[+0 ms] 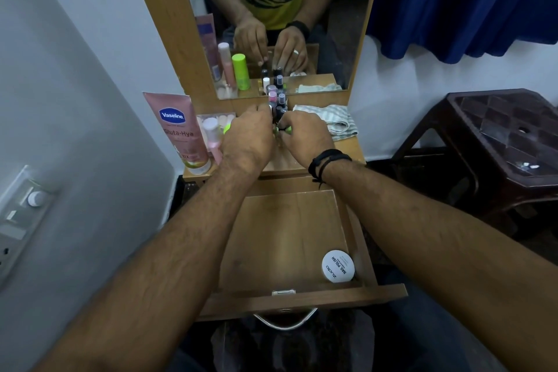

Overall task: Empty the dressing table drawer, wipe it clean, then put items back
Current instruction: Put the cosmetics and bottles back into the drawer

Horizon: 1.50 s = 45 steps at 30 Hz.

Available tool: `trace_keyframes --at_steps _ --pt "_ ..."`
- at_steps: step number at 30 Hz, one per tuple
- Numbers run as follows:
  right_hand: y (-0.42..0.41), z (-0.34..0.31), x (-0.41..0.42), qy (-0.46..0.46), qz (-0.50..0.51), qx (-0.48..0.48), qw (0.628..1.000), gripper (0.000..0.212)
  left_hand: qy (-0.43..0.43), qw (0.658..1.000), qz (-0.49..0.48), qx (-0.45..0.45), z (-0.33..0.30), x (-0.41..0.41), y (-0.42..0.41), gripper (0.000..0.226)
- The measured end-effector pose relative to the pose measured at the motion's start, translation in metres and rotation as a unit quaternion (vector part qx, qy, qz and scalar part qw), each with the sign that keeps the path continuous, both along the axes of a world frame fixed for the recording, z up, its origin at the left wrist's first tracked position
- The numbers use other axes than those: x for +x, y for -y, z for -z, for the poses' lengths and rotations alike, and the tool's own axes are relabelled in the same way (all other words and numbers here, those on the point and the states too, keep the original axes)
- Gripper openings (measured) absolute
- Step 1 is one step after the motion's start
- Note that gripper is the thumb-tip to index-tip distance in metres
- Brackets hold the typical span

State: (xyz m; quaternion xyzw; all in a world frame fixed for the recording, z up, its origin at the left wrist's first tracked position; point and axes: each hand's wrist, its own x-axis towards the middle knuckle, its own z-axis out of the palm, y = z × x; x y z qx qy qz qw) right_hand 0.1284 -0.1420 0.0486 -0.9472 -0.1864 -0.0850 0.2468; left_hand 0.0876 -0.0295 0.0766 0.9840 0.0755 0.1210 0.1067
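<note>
While both hands, left (246, 137) and right (305, 136), curl among nail polish bottles (279, 106) on the tabletop (351, 149), grip unclear, the drawer (280, 235) below holds a white jar (338, 266).

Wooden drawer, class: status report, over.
Both hands' grip on small nail polish bottles on tabletop. Open wooden drawer holds only round white nail polish tin. Striped cloth beside right hand; left hand.

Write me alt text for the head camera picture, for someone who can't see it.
Two hands, left hand and right hand, reach among small nail polish bottles on a dressing table top before a mirror. Below, the open drawer holds only a white round jar. A pink Vaseline tube stands left, a striped cloth lies right.
</note>
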Motion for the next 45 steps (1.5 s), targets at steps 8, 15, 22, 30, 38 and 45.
trace_keyframes --at_steps 8,15,22,30,38,45 --pt "0.022 -0.014 -0.017 -0.023 -0.009 0.073 0.997 0.013 0.015 0.999 0.034 -0.035 -0.004 -0.013 -0.001 0.025" --pt "0.087 -0.007 -0.051 -0.097 -0.007 0.019 0.995 0.009 -0.06 0.984 0.145 -0.089 0.013 -0.042 0.019 0.02" --pt "0.106 0.044 -0.054 -0.119 -0.013 -0.045 0.992 0.012 -0.117 0.972 0.178 -0.096 0.062 -0.043 0.044 0.024" --pt "0.104 0.089 -0.04 0.025 -0.022 -0.159 0.987 0.016 -0.121 0.973 0.159 -0.113 0.095 -0.032 0.061 0.027" --pt "0.104 0.109 -0.041 0.103 0.025 -0.159 0.982 0.007 -0.106 0.975 0.161 -0.111 0.116 -0.028 0.068 0.028" --pt "0.106 0.114 -0.04 0.123 0.035 -0.178 0.976 0.01 -0.075 0.977 0.123 -0.159 0.128 -0.033 0.075 0.026"
